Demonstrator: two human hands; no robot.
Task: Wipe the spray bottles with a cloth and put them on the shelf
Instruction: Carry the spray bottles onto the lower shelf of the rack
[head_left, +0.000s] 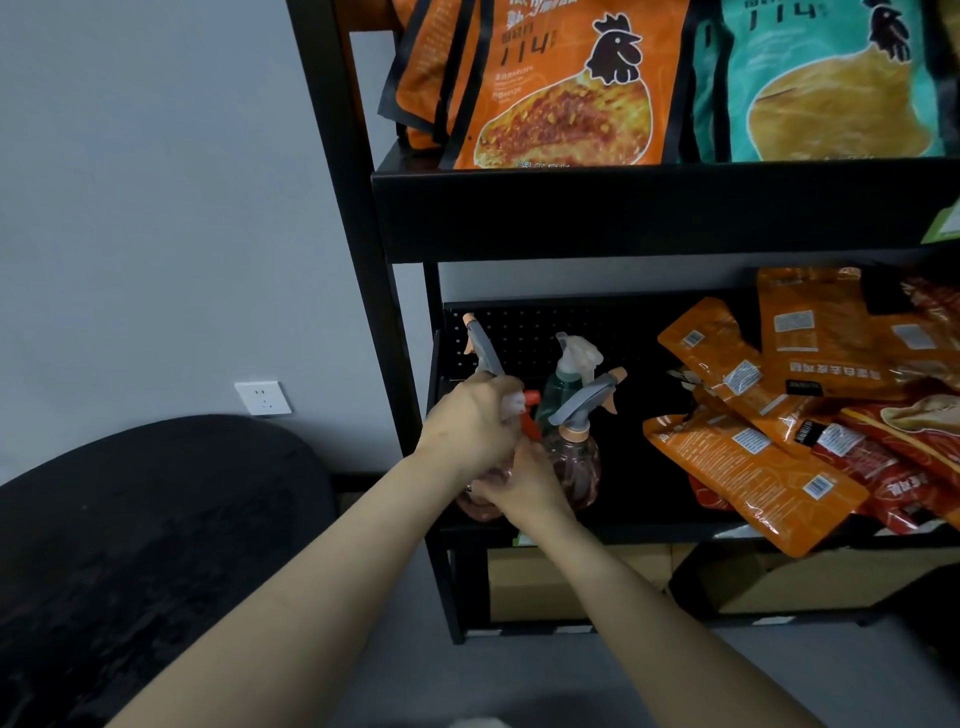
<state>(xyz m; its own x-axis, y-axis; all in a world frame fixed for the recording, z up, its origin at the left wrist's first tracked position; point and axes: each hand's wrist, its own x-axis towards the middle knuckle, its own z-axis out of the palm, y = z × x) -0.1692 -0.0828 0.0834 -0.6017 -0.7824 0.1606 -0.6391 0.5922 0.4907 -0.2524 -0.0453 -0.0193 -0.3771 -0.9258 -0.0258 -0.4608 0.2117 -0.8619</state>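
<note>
Both forearms reach to mid-frame — left hand (470, 426) grasping the red-trigger bottle (524, 410), right hand (524, 486) clasping its base; set it down upright on the shelf (597, 530), clear of neighbouring bottles (576, 441).

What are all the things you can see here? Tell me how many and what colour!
spray bottles: at least three in view, pinkish or teal bodies with grey, clear and orange-and-white heads, left end of the lower shelf
shelf unit: one, black, right of the wall
orange packets: several, orange with a black rooster, upper shelf
teal packets: at least one, teal, upper shelf at right
flat packets: a pile, orange and red, lower shelf at right
cardboard boxes: some, brown, under the lower shelf
wall socket: one, white, on the grey wall
dark rounded object: one, black, lower left
left hand: grips a bottle's head
right hand: holds low among the bottles
</note>
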